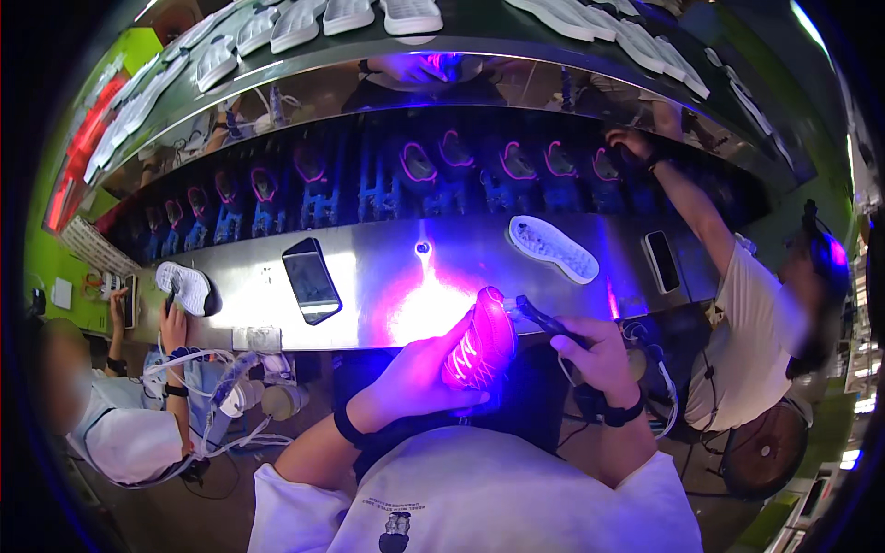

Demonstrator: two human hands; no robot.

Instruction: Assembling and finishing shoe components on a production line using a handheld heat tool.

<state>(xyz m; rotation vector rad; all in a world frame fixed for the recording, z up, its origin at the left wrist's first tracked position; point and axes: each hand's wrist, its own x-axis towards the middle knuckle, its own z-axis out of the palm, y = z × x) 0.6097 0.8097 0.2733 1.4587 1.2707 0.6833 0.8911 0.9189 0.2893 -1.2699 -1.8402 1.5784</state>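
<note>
A laced shoe upper point(484, 343) glows bright pink under a violet light at the near edge of the metal table. My left hand point(410, 376) is closed around it, fingers wrapped along its left side and underneath. In my right hand point(597, 361) is a dark-handled brush point(542, 318). The tip of this brush is at the shoe's upper right side; I cannot tell whether it touches. Beyond the brush, a white shoe sole point(553, 250) lies on the table, its textured inner face up.
The metal table point(369, 235) holds a dark phone point(312, 281) and another phone point(660, 261). A dark rack point(346, 170) behind carries several pink-edged shoe uppers. White soles point(350, 14) line the shelf above. Co-workers sit on both sides; the left one holds a white shoe point(184, 288).
</note>
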